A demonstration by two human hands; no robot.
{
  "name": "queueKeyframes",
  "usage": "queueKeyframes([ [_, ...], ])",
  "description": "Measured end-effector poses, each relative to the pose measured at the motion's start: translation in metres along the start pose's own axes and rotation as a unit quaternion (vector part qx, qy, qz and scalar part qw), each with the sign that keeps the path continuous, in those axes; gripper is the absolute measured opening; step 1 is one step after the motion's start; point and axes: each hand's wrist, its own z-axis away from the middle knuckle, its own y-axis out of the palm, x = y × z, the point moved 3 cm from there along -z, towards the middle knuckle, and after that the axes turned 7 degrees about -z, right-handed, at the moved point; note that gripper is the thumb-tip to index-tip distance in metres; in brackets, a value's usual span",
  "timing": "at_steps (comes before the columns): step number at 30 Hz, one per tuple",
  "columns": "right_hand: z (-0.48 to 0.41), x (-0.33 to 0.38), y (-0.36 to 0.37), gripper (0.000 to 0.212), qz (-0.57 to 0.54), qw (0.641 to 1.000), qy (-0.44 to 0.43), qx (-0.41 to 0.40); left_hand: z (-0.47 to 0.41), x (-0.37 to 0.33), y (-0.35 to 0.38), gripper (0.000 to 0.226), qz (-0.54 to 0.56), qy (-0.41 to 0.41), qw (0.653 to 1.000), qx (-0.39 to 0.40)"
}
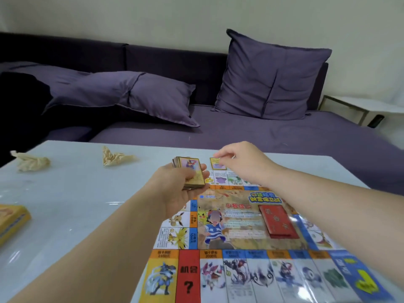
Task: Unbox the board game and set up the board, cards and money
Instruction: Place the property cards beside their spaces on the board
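The colourful game board (240, 237) lies flat on the pale table (72, 204), toward its right half. My left hand (183, 189) holds a thick stack of gold-edged cards (191, 171) above the board's far left corner. My right hand (242, 162) reaches past the board's far edge, its fingertips pinching the top edge of a single card (217, 165) that lies on the table just beyond that edge. A red card deck (278, 221) lies on the board's centre right.
The yellow game box (11, 221) sits at the table's left edge. Two crumpled paper wrappers (30, 162) (115, 158) lie at the far left of the table. Behind the table stands a purple sofa (240, 132) with cushions.
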Motion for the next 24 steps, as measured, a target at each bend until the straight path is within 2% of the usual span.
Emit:
queueKeyframes([
  [4, 0.076, 0.033, -0.013, 0.016, -0.118, 0.993, 0.016, 0.002, 0.063, 0.014, 0.011, 0.015, -0.015, 0.018, 0.999, 0.023],
  [9, 0.162, 0.042, -0.009, 0.026, -0.269, 0.955, 0.121, 0.008, 0.134, 0.041, 0.029, 0.020, -0.010, 0.031, 0.996, 0.081],
  [11, 0.188, 0.040, -0.006, 0.028, -0.276, 0.952, 0.132, 0.005, 0.156, 0.053, 0.037, 0.024, -0.010, 0.037, 0.994, 0.099],
  [14, 0.221, 0.038, -0.004, 0.017, -0.320, 0.936, 0.144, -0.013, 0.180, 0.073, 0.045, 0.028, -0.012, 0.022, 0.996, 0.086],
  [16, 0.239, 0.034, -0.002, 0.021, -0.329, 0.930, 0.161, -0.018, 0.192, 0.086, 0.047, 0.029, -0.016, 0.003, 0.997, 0.080],
  [20, 0.265, 0.021, 0.008, 0.030, -0.319, 0.929, 0.189, -0.003, 0.206, 0.107, 0.048, 0.021, -0.047, -0.035, 0.995, 0.083],
  [24, 0.266, 0.013, 0.011, 0.025, -0.315, 0.927, 0.202, 0.001, 0.210, 0.109, 0.047, 0.014, -0.031, -0.055, 0.995, 0.074],
])
